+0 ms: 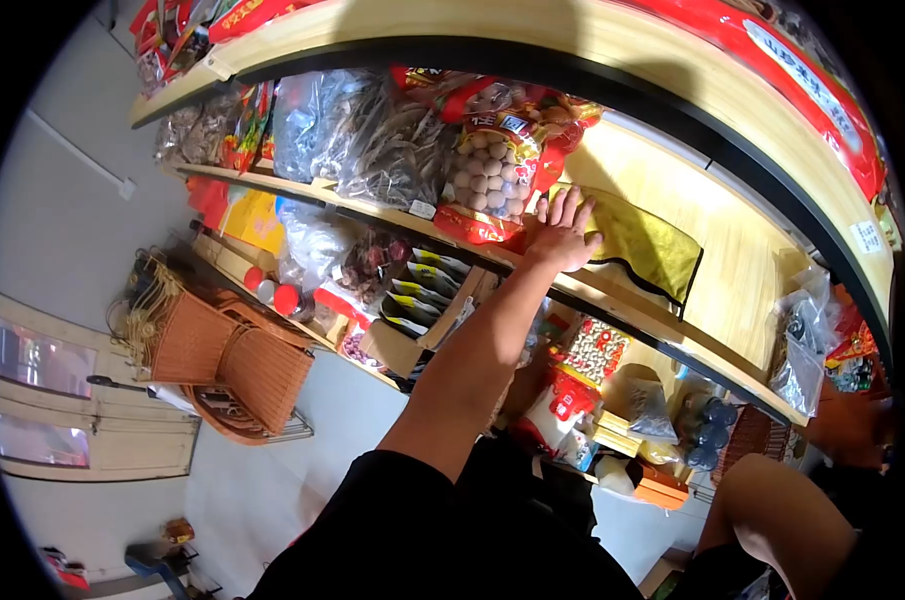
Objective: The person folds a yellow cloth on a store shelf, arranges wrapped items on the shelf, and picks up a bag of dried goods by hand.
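My left hand [562, 235] reaches out to the middle shelf, palm down, with its fingers stretched and slightly apart. It lies against the left end of a yellow-green cloth [637, 240] with a dark border, which is spread on the pale wooden shelf board [737, 290]. Just left of my fingers stands a red and clear bag of round brown dried goods [492, 175]. A bare bent limb [777, 510] shows at the lower right; whether it is an arm or a knee I cannot tell. My right hand is not visible.
Clear bags of dark dried goods [397, 140] fill the shelf's left part. Below are a carton of black packets [427, 290], red-lidded jars [285, 298] and a red-white bag [557, 410]. A wicker chair [262, 380] stands left. The upper shelf's dark edge [612, 85] overhangs.
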`<action>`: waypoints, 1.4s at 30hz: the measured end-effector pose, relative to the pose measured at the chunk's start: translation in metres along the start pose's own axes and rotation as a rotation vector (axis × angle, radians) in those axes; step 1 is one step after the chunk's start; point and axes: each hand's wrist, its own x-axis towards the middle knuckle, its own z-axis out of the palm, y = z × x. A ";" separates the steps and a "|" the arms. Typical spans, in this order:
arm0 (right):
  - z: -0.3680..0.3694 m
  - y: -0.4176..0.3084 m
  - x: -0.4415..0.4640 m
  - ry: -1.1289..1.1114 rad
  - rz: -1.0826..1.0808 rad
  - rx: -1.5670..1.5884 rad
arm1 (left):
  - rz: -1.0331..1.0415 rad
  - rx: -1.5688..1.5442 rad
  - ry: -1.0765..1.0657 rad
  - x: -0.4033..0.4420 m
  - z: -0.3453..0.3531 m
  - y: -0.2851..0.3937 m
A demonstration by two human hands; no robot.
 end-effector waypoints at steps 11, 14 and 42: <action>-0.003 -0.003 -0.008 -0.013 -0.011 0.007 | 0.006 0.036 0.067 0.004 0.010 -0.004; -0.001 0.000 -0.007 -0.038 -0.009 0.003 | 0.003 0.073 0.088 0.005 0.012 -0.001; 0.022 0.013 -0.026 -0.202 -0.009 0.083 | 0.001 -0.041 0.169 0.005 0.016 -0.003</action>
